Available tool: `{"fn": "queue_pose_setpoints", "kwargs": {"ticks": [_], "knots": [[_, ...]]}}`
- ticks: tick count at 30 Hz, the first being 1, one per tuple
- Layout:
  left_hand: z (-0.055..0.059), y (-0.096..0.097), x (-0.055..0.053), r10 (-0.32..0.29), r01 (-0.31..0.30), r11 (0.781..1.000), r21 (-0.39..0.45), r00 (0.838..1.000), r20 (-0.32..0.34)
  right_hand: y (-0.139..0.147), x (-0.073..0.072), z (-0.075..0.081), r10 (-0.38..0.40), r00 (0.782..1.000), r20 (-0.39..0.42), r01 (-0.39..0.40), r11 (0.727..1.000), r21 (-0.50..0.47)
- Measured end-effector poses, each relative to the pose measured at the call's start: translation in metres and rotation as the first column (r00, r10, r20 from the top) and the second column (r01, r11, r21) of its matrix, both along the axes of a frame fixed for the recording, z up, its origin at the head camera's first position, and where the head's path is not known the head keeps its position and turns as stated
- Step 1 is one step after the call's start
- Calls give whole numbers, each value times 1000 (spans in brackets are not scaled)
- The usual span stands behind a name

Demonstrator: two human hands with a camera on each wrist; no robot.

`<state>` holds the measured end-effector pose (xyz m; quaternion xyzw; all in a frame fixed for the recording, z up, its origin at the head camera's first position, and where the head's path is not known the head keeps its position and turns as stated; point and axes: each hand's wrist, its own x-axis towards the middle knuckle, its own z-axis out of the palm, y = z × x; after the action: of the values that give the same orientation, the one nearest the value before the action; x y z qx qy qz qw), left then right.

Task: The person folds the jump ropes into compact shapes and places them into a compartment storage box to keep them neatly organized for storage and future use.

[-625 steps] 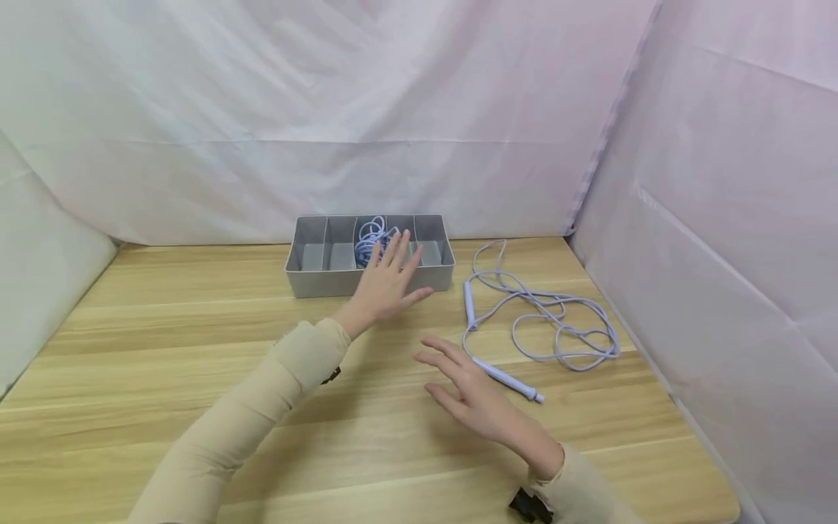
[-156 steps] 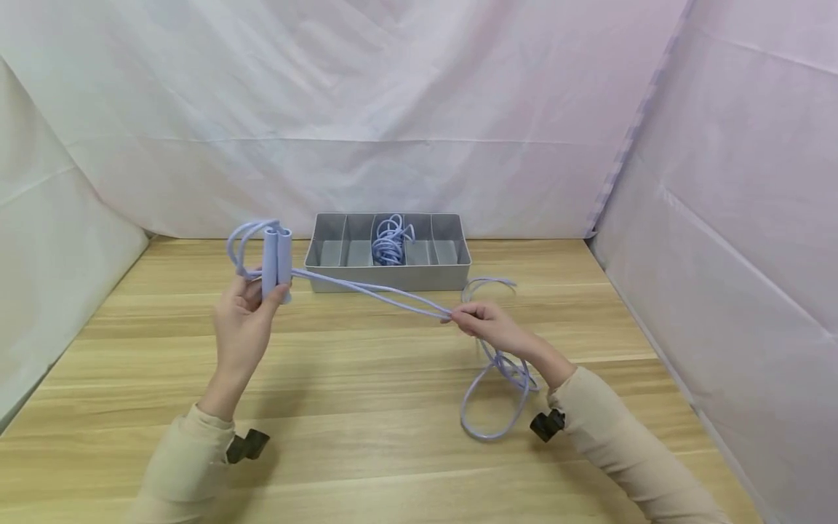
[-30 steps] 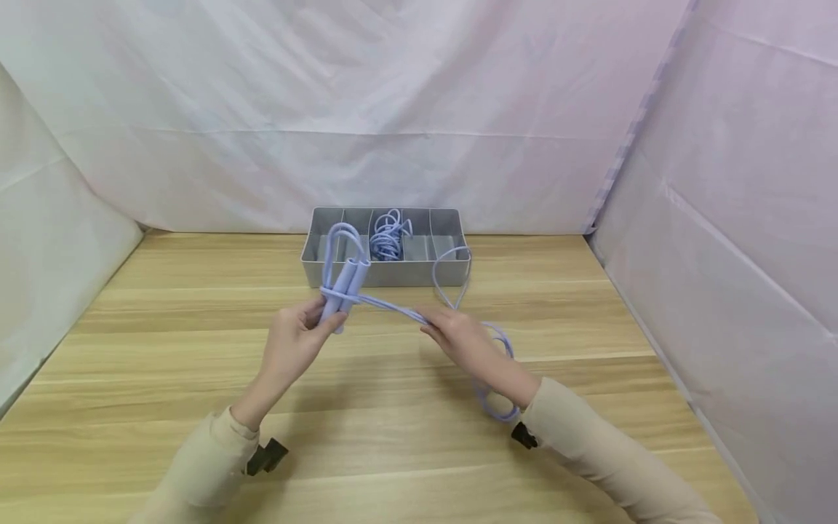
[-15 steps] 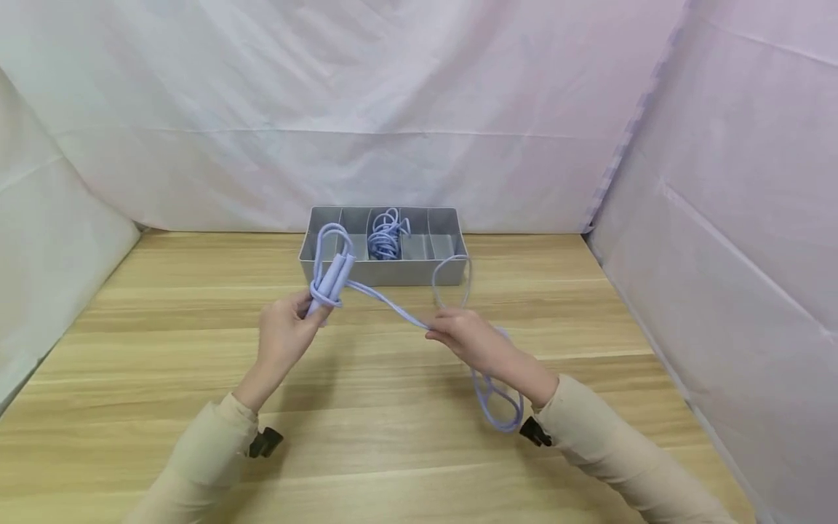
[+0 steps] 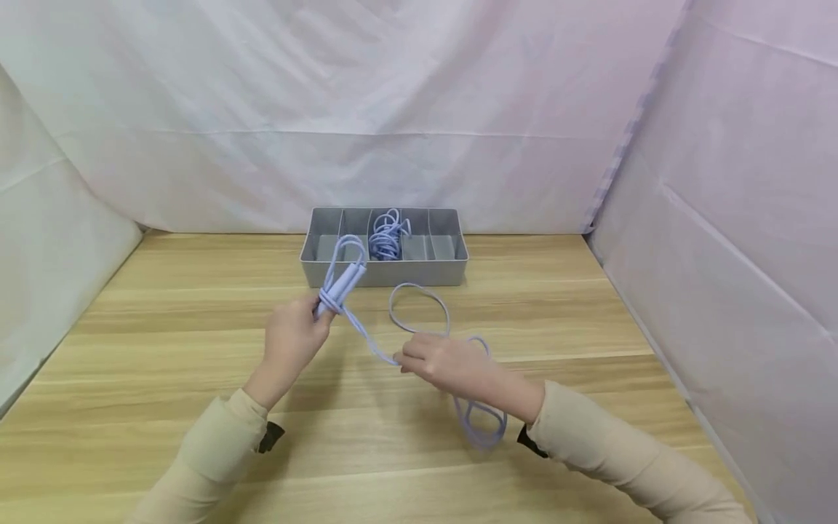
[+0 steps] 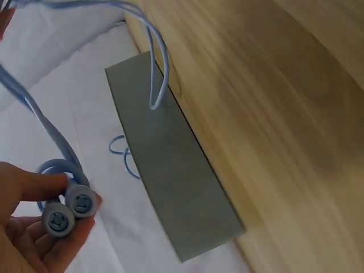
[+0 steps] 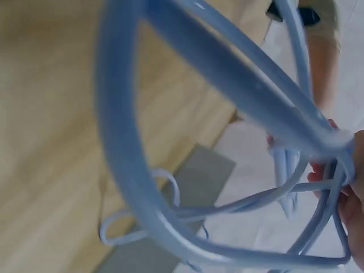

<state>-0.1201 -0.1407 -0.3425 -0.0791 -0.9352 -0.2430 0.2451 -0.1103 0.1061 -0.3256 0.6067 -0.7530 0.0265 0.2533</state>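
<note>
Grasping both handles (image 5: 345, 282) in the left hand (image 5: 293, 340) and pinching the doubled rope (image 5: 369, 342) in the right hand (image 5: 448, 364), judging from the head view. For tidy winding, best to hold the handles steady, draw each pass snug, and lay every turn close beside the last. Wrapped round the handles just above the left fingers: some turns of rope, then slanting down to the right fingertips, with slack loops (image 5: 484, 439) beyond. Farther back on the table (image 5: 340, 451): a box (image 5: 419, 274) with another bundle (image 5: 386, 239) in its middle compartment.

From the left wrist: both handle ends side by side between thumb and fingers, close beside a curl of cord.

From the right wrist: strands bunched at the fingers, large loops near the camera. Probably worth clearing these before each pass, to avoid snagging.
</note>
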Motion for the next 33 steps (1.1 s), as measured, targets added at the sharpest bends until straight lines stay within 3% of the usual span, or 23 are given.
{"fn": "queue_pose_setpoints", "kwargs": {"ticks": [4,8,12,17,21,23,27,29,33], "knots": [[1,5,7,-63,56,978,-202,998,-30,6,-11,13,50,985,-168,-54,998,-21],[4,17,16,-127,135,933,-335,991,44,8,-22,21,131,944,-304,-149,988,-37],[9,30,27,-163,221,882,-417,972,169,6,-31,25,151,919,-364,-190,979,-74],[18,41,39,-231,330,791,-515,941,249,6,-40,28,144,889,-434,-224,965,-137],[30,48,49,-320,453,725,-519,889,329,5,-43,29,169,846,-506,-289,943,-167],[36,51,54,-372,517,697,-496,853,366,3,-43,29,187,827,-530,-317,933,-167],[39,55,61,-509,625,648,-436,780,363,0,-45,27,212,801,-560,-362,916,-172],[39,55,64,-571,675,627,-389,737,361,0,-48,24,216,793,-569,-376,909,-179],[38,55,65,-650,735,602,-311,678,344,3,-54,16,179,802,-570,-347,916,-200]]}}
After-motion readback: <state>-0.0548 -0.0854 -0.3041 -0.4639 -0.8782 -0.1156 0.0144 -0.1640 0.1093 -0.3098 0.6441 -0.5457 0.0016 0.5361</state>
